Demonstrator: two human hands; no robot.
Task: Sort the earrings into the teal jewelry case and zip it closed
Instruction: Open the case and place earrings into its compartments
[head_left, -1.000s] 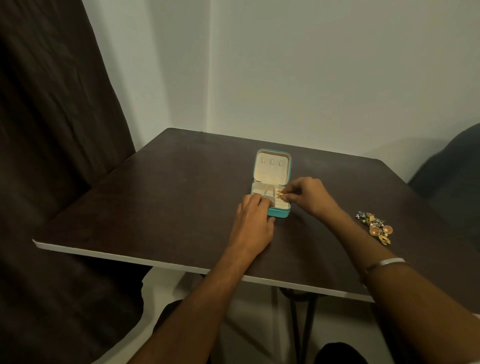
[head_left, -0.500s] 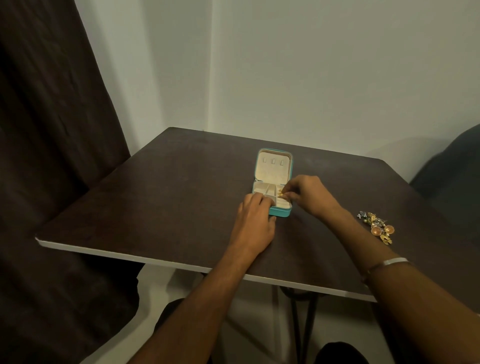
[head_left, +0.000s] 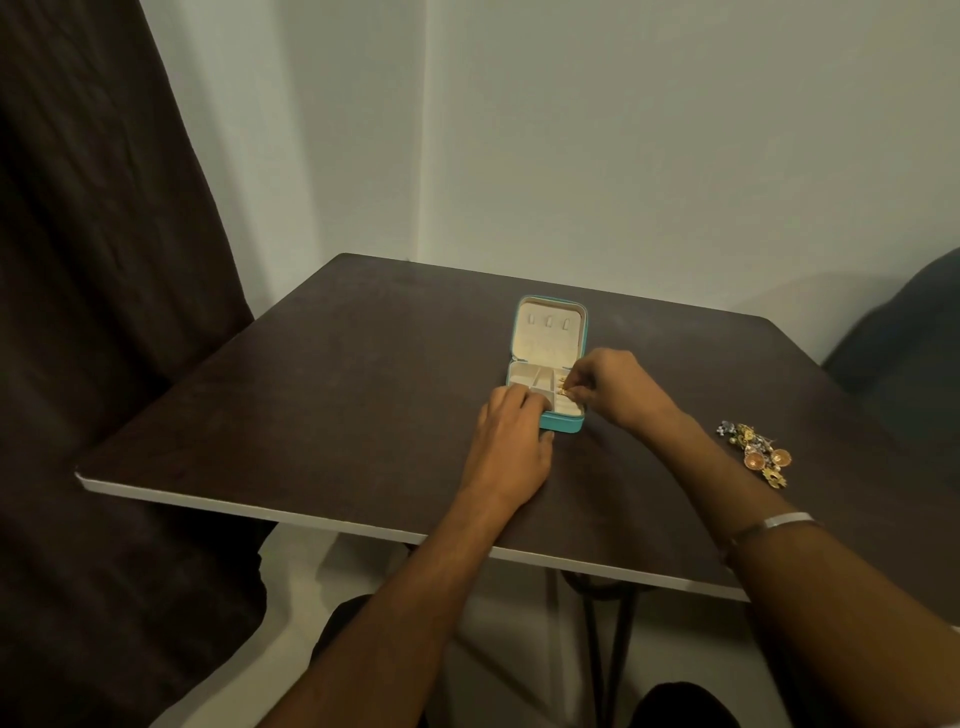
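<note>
The right hand (head_left: 618, 389) pinches a small gold earring (head_left: 562, 387), its detail too small to read, over the open teal case (head_left: 563, 423) on the counter (head_left: 363, 374); the left hand (head_left: 511, 447), fingers laid flat, covers the case's near-left corner. More earrings (head_left: 756, 453) lie well apart to the right.

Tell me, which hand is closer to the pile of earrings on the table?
Right. The right hand is at the teal case beside the pile of earrings; the left hand sits farther off, on the case's other side.
</note>
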